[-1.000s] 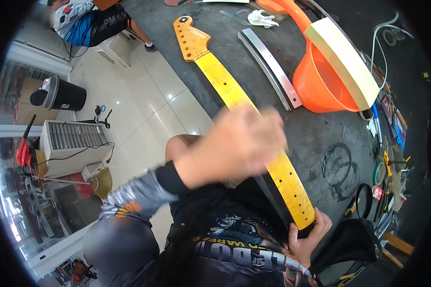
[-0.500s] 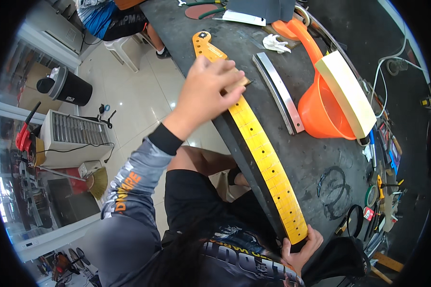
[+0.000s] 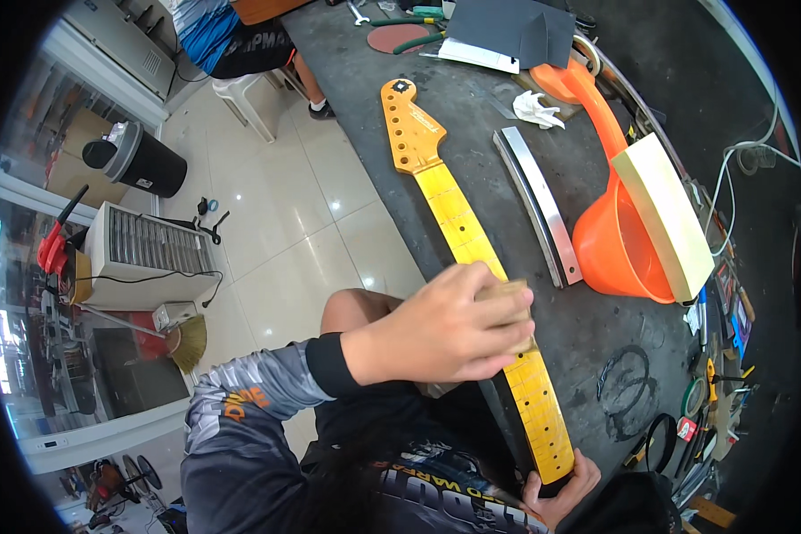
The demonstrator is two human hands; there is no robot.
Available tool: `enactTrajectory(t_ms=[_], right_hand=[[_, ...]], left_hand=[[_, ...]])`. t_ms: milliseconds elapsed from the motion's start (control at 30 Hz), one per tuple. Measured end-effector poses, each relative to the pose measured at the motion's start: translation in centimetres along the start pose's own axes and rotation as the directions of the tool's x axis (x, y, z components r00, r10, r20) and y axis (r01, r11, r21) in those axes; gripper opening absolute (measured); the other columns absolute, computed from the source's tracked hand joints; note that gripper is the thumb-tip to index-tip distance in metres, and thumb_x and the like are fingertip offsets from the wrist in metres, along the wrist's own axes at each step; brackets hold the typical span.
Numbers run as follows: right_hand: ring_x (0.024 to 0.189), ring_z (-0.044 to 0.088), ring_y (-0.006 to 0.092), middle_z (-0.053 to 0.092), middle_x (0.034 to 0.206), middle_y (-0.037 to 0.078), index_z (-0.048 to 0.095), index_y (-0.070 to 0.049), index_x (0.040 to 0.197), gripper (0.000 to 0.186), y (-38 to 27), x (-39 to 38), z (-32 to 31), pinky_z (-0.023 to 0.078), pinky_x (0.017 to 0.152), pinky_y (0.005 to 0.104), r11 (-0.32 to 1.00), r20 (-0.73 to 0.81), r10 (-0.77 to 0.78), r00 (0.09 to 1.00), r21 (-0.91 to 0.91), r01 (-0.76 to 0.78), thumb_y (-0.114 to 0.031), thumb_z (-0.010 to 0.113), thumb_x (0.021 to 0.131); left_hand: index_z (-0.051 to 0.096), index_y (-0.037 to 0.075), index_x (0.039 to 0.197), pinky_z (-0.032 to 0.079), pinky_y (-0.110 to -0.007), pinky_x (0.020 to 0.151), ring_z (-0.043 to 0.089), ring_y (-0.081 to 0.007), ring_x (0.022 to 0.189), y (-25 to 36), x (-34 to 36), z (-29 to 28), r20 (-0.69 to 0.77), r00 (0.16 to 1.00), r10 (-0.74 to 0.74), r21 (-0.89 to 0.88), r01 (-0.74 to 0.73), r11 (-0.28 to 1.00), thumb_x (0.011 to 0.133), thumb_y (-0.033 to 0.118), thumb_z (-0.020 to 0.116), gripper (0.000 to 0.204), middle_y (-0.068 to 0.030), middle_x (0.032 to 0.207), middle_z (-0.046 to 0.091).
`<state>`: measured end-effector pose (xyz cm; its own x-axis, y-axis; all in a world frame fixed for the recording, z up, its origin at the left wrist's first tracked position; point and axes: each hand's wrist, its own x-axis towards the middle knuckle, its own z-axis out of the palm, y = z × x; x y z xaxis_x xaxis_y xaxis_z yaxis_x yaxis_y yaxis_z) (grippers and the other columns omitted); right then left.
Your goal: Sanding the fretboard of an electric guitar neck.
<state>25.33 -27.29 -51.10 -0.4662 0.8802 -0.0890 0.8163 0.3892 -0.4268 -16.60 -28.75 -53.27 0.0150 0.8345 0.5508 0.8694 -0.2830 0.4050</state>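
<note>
A yellow guitar neck [image 3: 454,214] with dark inlay dots lies lengthwise along the bench edge, its headstock [image 3: 409,125] at the far end. My left hand [image 3: 449,329] is closed around a small tan block [image 3: 512,311] and presses it on the fretboard around mid-length. Part of the block is hidden by the fingers. At the near end, my right hand [image 3: 570,492] grips the heel of the neck, with the thumb on one side and the fingers on the other. A dark support [image 3: 503,414] shows under the neck's left side.
Right of the neck lie a long metal-faced bar [image 3: 543,209] and an orange dipper [image 3: 610,249] with a pale yellow block [image 3: 663,218] leaning on it. A crumpled white cloth [image 3: 538,109] sits farther back. Tools crowd the right edge. Another person [image 3: 231,36] sits at far left.
My left hand has slid the tan block from near the headstock down the fretboard toward me. My right hand stays on the heel. The whole view has shifted slightly.
</note>
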Motion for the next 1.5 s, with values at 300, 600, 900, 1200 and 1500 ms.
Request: enactTrajectory(t_ms=[300,600,900,1200,1500], right_hand=[[0.139,0.054,0.0450,0.056,0.148,0.024,0.057,-0.005,0.158,0.080,-0.3,0.3,0.0,0.042,0.122,0.0567,0.996,-0.033,-0.062,0.998,-0.070,0.060,-0.017,0.094,0.087],[0.140,0.054,0.0453,0.056,0.148,0.025,0.058,-0.005,0.157,0.079,0.2,0.3,0.2,0.041,0.122,0.0565,0.996,-0.055,-0.083,0.995,-0.042,0.081,-0.022,0.093,0.089],[0.129,0.054,0.0403,0.054,0.134,0.023,0.053,0.002,0.152,0.078,2.6,0.4,0.9,0.041,0.115,0.0532,0.976,-0.056,-0.190,0.980,-0.120,0.182,-0.029,0.084,0.087],[0.128,0.052,0.0377,0.052,0.131,0.020,0.054,0.002,0.154,0.078,4.0,0.3,2.1,0.040,0.114,0.0527,0.974,-0.112,-0.224,0.968,-0.059,0.218,-0.044,0.079,0.096],[0.129,0.052,0.0388,0.054,0.134,0.021,0.055,0.001,0.154,0.076,2.3,0.4,1.7,0.040,0.115,0.0524,0.985,-0.122,-0.175,0.977,-0.007,0.175,-0.034,0.081,0.092]], left_hand=[[0.083,0.022,0.123,0.054,-0.049,0.105,0.073,-0.0332,0.114,0.1,-1.2,0.3,0.002,1.000,0.016,-0.011,-0.016,1.000,0.090,0.027,0.087,0.033,-0.0069,0.155,0.071],[0.084,0.021,0.125,0.053,-0.047,0.102,0.072,-0.0300,0.114,-2.6,-0.8,-1.2,-0.065,0.993,-0.098,0.134,0.106,0.985,0.092,0.028,0.087,0.034,-0.0085,0.148,0.075],[0.085,0.024,0.128,0.054,-0.046,0.098,0.069,-0.0308,0.108,-5.4,-1.4,-2.5,-0.153,0.982,-0.108,0.210,0.139,0.968,0.088,0.025,0.088,0.040,-0.0067,0.148,0.077],[0.087,0.022,0.124,0.056,-0.042,0.097,0.064,-0.0284,0.110,-5.3,-1.1,-3.3,-0.143,0.972,-0.185,0.210,0.212,0.954,0.091,0.026,0.088,0.034,-0.0026,0.146,0.077],[0.089,0.023,0.124,0.054,-0.043,0.098,0.063,-0.0280,0.109,-6.9,-1.3,-4.0,-0.158,0.970,-0.185,0.240,0.220,0.945,0.088,0.026,0.090,0.036,-0.0032,0.144,0.078]])
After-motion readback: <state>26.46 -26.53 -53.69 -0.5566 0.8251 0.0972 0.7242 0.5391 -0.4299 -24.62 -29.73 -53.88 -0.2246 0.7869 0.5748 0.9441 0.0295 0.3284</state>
